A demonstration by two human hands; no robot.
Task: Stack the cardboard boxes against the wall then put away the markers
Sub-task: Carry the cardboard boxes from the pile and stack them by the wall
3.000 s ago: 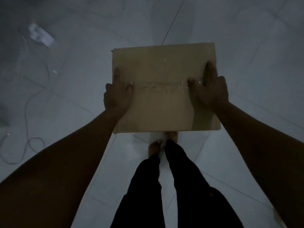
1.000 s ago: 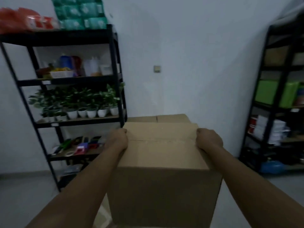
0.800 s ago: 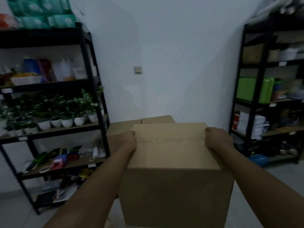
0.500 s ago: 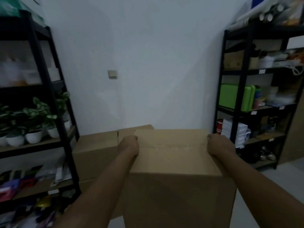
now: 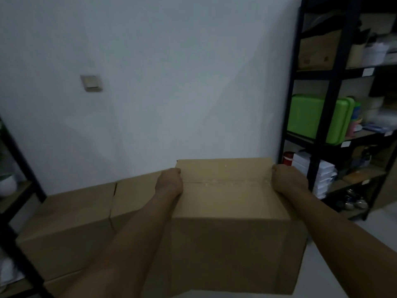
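Ahead, stacked boxes [image 5: 71, 229] beside shelving [image 5: 318, 117].

A white wall [image 5: 171, 82] carries a small switch plate [image 5: 92, 82]. At right, a black metal shelf rack [image 5: 322, 117] holds a green plastic case [image 5: 307, 117] above stacked white boxes [image 5: 322, 175].

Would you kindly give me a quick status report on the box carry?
Left hand and right hand grip carried box at its sides. Boxes against wall just left of it. Black shelf close on the right.
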